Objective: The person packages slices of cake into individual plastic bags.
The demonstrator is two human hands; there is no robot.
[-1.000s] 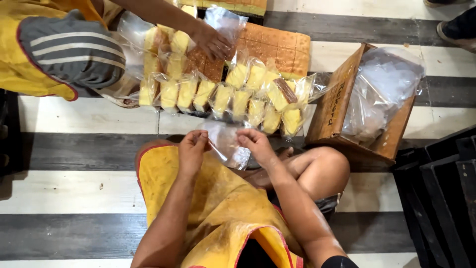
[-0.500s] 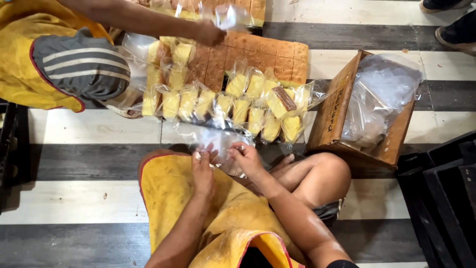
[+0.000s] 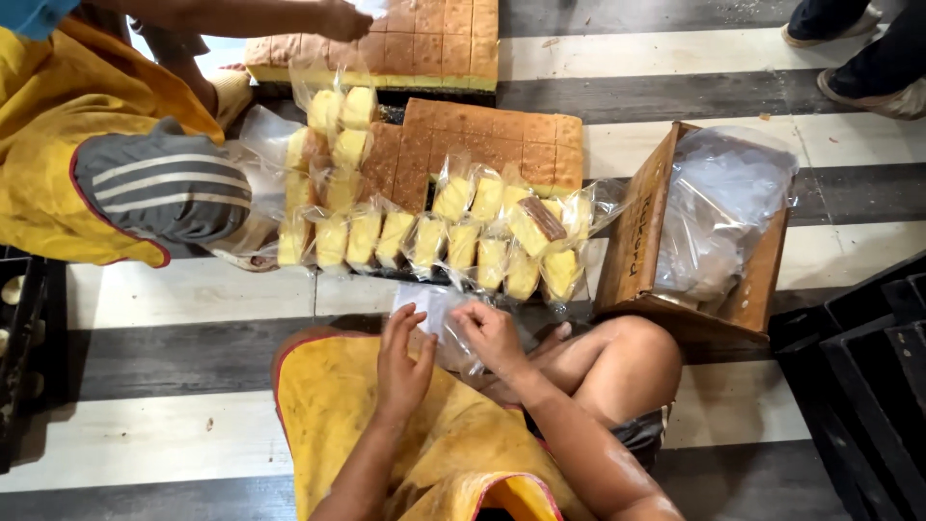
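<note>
Head view: at lower centre of the frame, our left hand [image 3: 403, 359] and right hand [image 3: 492, 335] pinch an empty clear plastic bag [image 3: 446, 323] between their fingers, over our yellow apron [image 3: 338, 415]. Just above lie rows of bagged cake slices [image 3: 463, 236] on the striped floor [image 3: 174, 386]; a wooden box [image 3: 641, 232] of bags sits right.

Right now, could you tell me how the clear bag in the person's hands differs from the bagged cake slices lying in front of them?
The clear bag is flat and looks empty, held between the left hand and right hand. The bagged cake slices are filled with yellow cake and lie in rows, untouched by those hands. Both are transparent plastic.
</note>
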